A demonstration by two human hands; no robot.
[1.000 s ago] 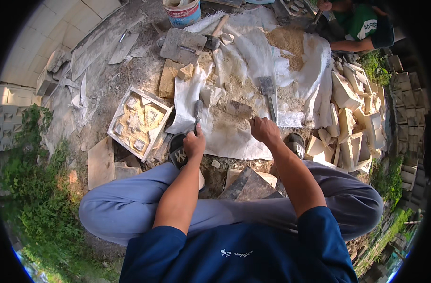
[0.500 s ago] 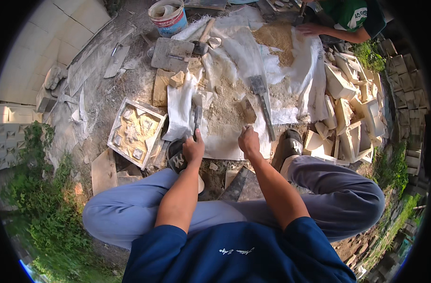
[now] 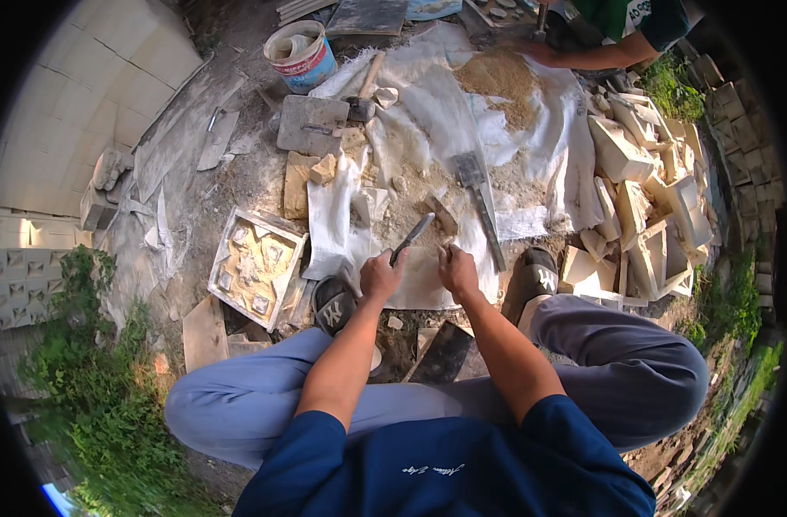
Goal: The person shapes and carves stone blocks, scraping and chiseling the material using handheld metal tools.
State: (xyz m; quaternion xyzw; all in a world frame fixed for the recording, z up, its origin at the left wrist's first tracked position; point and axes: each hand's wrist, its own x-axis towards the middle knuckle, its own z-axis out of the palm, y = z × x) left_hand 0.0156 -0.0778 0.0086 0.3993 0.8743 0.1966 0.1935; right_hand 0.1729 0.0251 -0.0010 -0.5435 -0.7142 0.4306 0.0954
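My left hand [image 3: 381, 275] grips a slim metal blade tool [image 3: 413, 236] that points up and to the right. My right hand [image 3: 458, 269] rests with bent fingers on a flat pale stone slab [image 3: 422, 280] lying on white sacking [image 3: 428, 129] between my feet. The blade's tip hangs over sandy rubble just past the slab. A wide flat chisel [image 3: 479, 202] lies on the sacking to the right of my right hand.
A square carved stone tile [image 3: 257, 267] lies at left. A bucket [image 3: 301, 56], a dark slab [image 3: 311, 124] and a mallet [image 3: 363, 90] sit farther off. Cut stone blocks [image 3: 634, 198] pile at right. Another person's arm [image 3: 583, 56] reaches in at top right.
My right hand has drawn back toward me and settled on the slab next to my left hand. The blade in my left hand now tilts to the right.
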